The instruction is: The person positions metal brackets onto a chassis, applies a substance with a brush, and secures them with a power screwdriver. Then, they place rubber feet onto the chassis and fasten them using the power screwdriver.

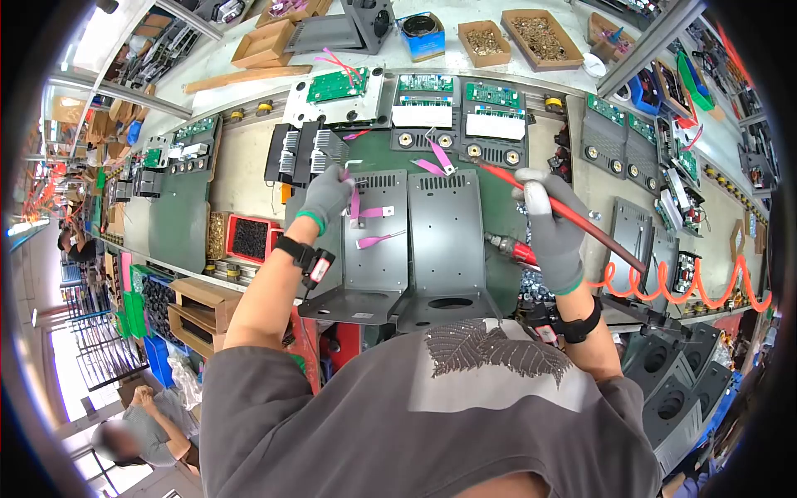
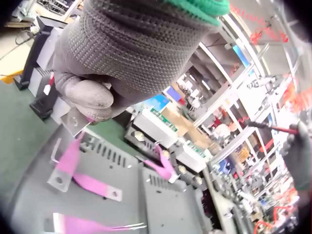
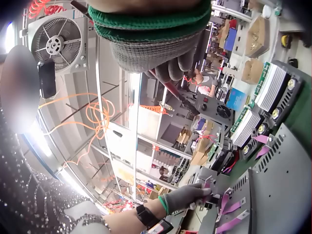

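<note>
My gloved left hand (image 1: 326,199) pinches the metal tab at one end of a pink strip (image 2: 72,155) between thumb and finger. That strip hangs over the left grey metal panel (image 1: 375,266), where more pink strips (image 1: 380,241) with metal tabs lie. In my gloved right hand (image 1: 554,236), curled fingers grip a long red tool (image 1: 594,230) with a dark end, slanting above the bench. Beside this hand is a red power screwdriver (image 1: 521,251). The right grey panel (image 1: 447,249) stands between my hands, with further pink strips (image 1: 440,156) at its top edge.
Black housings with green circuit boards (image 1: 494,94) line the bench's far side. Finned heat sinks (image 1: 328,149) sit by my left hand. A red bin (image 1: 251,238) of dark small parts is at left. An orange coiled hose (image 1: 701,290) crosses the right side. Another person (image 1: 158,432) sits lower left.
</note>
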Demonstrator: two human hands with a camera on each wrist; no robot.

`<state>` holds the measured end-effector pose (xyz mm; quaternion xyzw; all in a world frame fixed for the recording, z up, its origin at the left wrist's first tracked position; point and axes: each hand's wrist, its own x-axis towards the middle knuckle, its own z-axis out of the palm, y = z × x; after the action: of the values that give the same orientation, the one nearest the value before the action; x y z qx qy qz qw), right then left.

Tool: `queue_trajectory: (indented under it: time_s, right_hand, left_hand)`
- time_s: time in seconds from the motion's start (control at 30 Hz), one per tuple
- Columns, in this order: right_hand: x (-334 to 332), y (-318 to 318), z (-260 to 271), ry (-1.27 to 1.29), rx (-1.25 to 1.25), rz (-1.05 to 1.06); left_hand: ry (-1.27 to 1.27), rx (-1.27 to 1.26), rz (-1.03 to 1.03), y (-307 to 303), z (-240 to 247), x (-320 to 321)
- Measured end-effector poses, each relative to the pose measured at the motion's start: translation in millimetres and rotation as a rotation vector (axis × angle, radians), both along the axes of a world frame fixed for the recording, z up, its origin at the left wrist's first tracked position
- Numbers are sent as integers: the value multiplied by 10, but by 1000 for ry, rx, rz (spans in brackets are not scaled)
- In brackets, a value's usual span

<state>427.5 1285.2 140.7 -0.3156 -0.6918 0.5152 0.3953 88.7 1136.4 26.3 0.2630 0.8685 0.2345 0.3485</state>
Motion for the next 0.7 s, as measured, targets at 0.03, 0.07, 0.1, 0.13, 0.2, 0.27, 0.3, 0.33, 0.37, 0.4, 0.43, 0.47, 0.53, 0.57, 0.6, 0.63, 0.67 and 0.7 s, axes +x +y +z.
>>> queue_trajectory:
  time_s: [0.03,0.07,0.1,0.13,0.2,0.27,0.3,0.33,0.37,0.4,0.43,0.47,0.53,0.57,0.6,0.63,0.67,0.7]
  right_hand:
    - [6,-8,-1,3,0,-2]
    - [8,-19,-3,0,-1,12]
    - [1,-32,-8,-2,-3,26]
    - [-15,-50,-14,1,-5,25]
    - [-42,-102,-15,-26,-11,54]
    - [-70,-138,-25,-5,32,77]
    - [-88,-151,-30,20,71,102]
    - [-99,-178,-27,20,86,105]
    - [-101,-197,-18,22,95,98]
    - [-100,-211,-10,5,111,120]
    - [-98,-228,-1,-12,125,139]
    - [-96,-254,8,-12,93,154]
    - [-112,-265,104,-40,196,169]
    - [-132,-277,141,-71,297,202]
    - [-176,-298,139,32,295,214]
    - [-202,-310,138,32,297,212]
    - [-226,-318,137,36,367,208]
    - [-244,-323,143,42,437,204]
  left_hand:
    - [159,-108,-76,-96,-66,-18]
    - [318,-216,-149,-186,-145,-18]
    - [321,-218,-148,-243,-210,18]
    - [398,-260,-223,-273,-262,86]
    - [461,-341,-322,-222,-245,209]
    - [394,-326,-289,-196,-301,157]
    - [330,-314,-254,-187,-310,132]
    - [331,-304,-255,-205,-302,99]
    - [258,-263,-195,-233,-282,60]
    - [187,-221,-140,-229,-257,46]
    - [194,-214,-153,-210,-139,110]
    - [171,15,-164,-234,-13,186]
    - [142,242,-186,-194,331,364]
    - [166,339,-235,-156,521,471]
    - [190,437,-281,-122,674,551]
    - [191,439,-282,-98,782,596]
    - [235,461,-312,-81,874,631]
    - [280,483,-341,-68,949,658]
